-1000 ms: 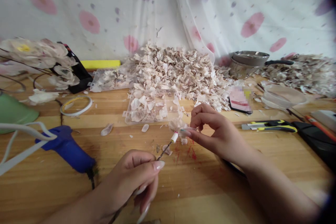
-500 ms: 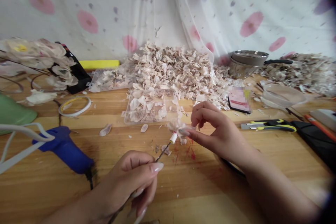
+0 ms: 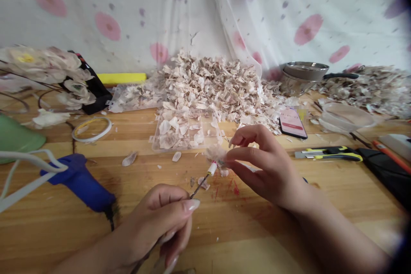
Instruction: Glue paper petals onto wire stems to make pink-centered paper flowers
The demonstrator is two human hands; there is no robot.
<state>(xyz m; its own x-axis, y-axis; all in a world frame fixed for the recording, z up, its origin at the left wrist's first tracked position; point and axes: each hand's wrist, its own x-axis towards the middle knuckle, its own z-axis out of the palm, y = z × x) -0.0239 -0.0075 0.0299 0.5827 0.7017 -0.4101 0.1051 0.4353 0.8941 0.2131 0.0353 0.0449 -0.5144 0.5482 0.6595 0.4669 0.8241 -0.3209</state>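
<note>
My left hand (image 3: pixel 163 218) is closed round a thin dark twig (image 3: pixel 201 186) that slants up and away from me. On the twig's far tip sits a small white tube (image 3: pixel 212 168) topped by a pale petal flower (image 3: pixel 215 153). My right hand (image 3: pixel 266 162) is at the flower's right side, thumb and forefinger pinched at a petal there; the fingertips partly hide it. Behind the right hand shows a bit of a thin tool with a dark blue end (image 3: pixel 305 180), mostly hidden. Below the flower, a loose petal (image 3: pixel 204 183) lies on the wooden table (image 3: pixel 244 239).
A large heap of dried petals (image 3: pixel 212 81) is at the back, behind a clear compartment box (image 3: pixel 210 137). On the left lie a blue glue gun (image 3: pixel 80 182) and a tape ring (image 3: pixel 91 139). A phone (image 3: pixel 292 123) and a yellow-black utility knife (image 3: pixel 330 153) are on the right.
My right hand's fingers have shifted slightly and turned at the flower. The dark thing behind that hand shows in a different place. My left hand and the twig stay put.
</note>
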